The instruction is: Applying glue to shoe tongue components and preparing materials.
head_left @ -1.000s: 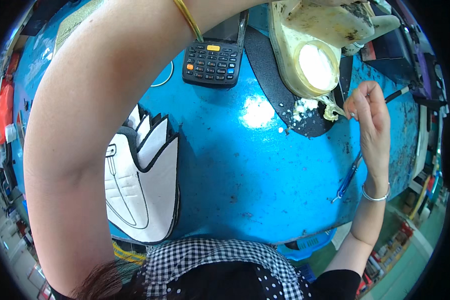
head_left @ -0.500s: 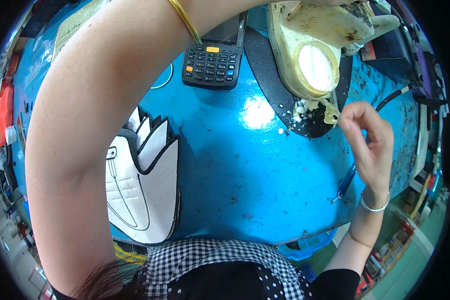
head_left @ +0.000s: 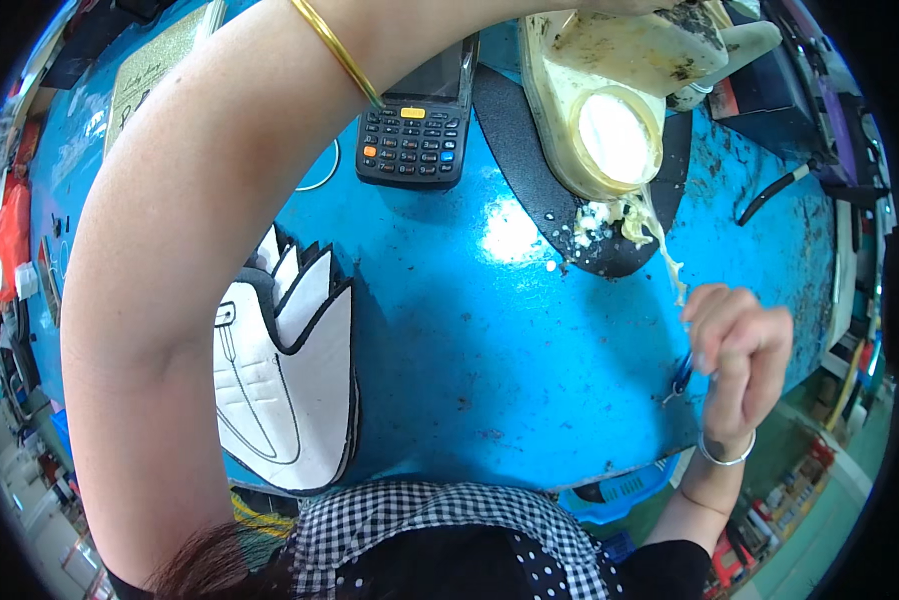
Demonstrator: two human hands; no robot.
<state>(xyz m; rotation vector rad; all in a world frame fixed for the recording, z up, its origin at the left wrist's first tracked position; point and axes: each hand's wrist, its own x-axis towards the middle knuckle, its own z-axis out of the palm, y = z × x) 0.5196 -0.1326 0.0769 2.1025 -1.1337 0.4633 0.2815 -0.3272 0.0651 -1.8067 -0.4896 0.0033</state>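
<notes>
A stained, yellowish plastic glue pot (head_left: 550, 130) lies at the far right of the bench, white inside its round mouth (head_left: 618, 140). My left arm arches across the top; my left hand (head_left: 620, 4) grips the pot's far side, most of its fingers cut off by the upper edge. From the mouth's rim a stringy strand of half-dried glue (head_left: 660, 232) stretches toward me. My right hand (head_left: 738, 345) is closed in a pinch at the strand's near end. White glue crumbs (head_left: 592, 220) are scattered on a black pad (head_left: 530, 150) beneath the pot.
A black keypad handheld terminal (head_left: 412, 150) lies left of the pad. White shoe-upper pieces with black edges (head_left: 305, 390) are stacked at left. A blue-handled tool (head_left: 682, 378) is partly behind my right hand. A black cable (head_left: 770, 195) and dark box (head_left: 770, 110) stand at right.
My right hand has moved nearer to me, away from the pot's mouth, and the glue strand is drawn out longer. My left hand stays at the pot.
</notes>
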